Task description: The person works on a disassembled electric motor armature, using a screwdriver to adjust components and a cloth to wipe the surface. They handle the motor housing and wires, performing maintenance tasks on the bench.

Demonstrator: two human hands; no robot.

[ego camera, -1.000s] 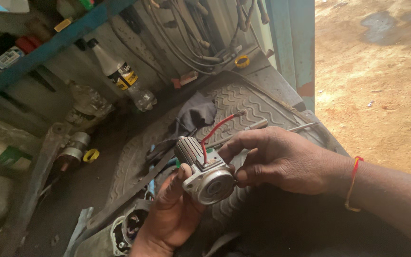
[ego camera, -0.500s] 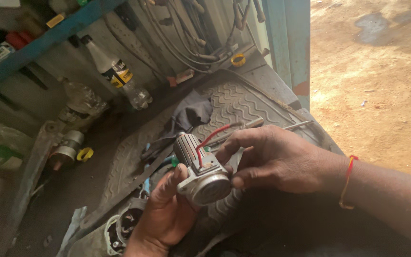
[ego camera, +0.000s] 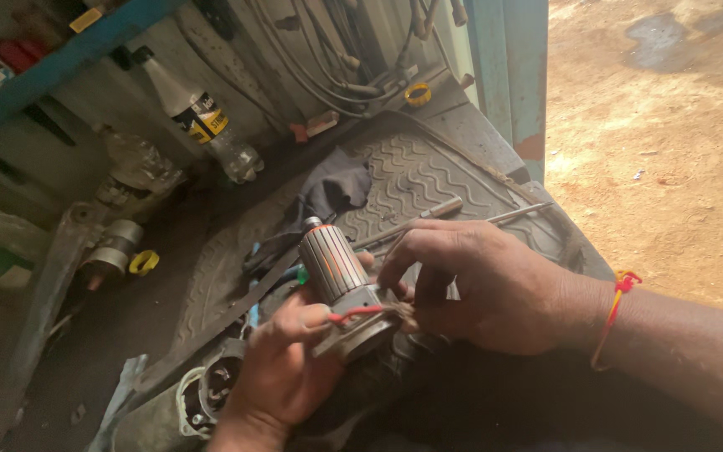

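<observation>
- While the left hand (ego camera: 282, 360) cups the motor armature (ego camera: 340, 280) from below, fingers wrapped round its lower housing, the grip looks best kept firm and low, so that the ribbed grey drum stands free above the fingers.
- The armature is held in the air, tilted with its shaft end up and away from the person, just above the ribbed rubber mat (ego camera: 428, 180) on the tabletop; keeping it over the mat seems wise, since a dropped small part would land there rather than on the dirt ground (ego camera: 663, 134).
- The right hand (ego camera: 483, 285) is curled narrow, fingertips pinched at the base of the drum where the red wire (ego camera: 357, 313) crosses; what exactly the fingertips hold is hidden.
- A light, steady pinch is probably safer than a pull, because the wire looks thin and its joint is out of sight.
- The two hands touch the same part, so the left should only hold steady while the right does the fine work.
- The thin metal rod (ego camera: 416, 219) lies on the mat just behind the hands, within easy reach.
- The plastic bottle (ego camera: 202, 117) and the yellow ring (ego camera: 144, 263) are well apart from the work.
</observation>
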